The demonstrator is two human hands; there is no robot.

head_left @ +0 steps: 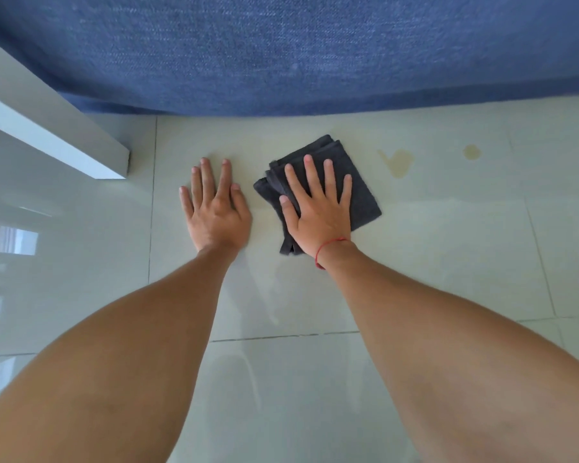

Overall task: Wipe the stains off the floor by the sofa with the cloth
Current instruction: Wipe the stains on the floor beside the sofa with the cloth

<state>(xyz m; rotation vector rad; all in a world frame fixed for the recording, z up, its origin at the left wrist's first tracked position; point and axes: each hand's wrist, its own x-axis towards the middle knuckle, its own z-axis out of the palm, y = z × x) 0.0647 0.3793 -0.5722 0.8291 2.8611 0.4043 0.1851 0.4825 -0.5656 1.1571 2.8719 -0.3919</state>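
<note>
A folded dark grey cloth (355, 192) lies on the pale tiled floor (448, 255) in front of the blue sofa (298, 55). My right hand (318, 208) rests flat on the cloth, fingers spread, pressing it down. My left hand (214, 205) lies flat on the bare tile just left of the cloth, fingers apart, holding nothing. Two yellowish stains sit to the right of the cloth: a larger heart-shaped stain (398, 163) and a small round stain (472, 152) further right.
A white table edge or shelf (47, 125) juts in from the left, above the floor. The sofa's lower edge runs across the top of the view. Glossy tiles with grout lines stretch to the right and toward me.
</note>
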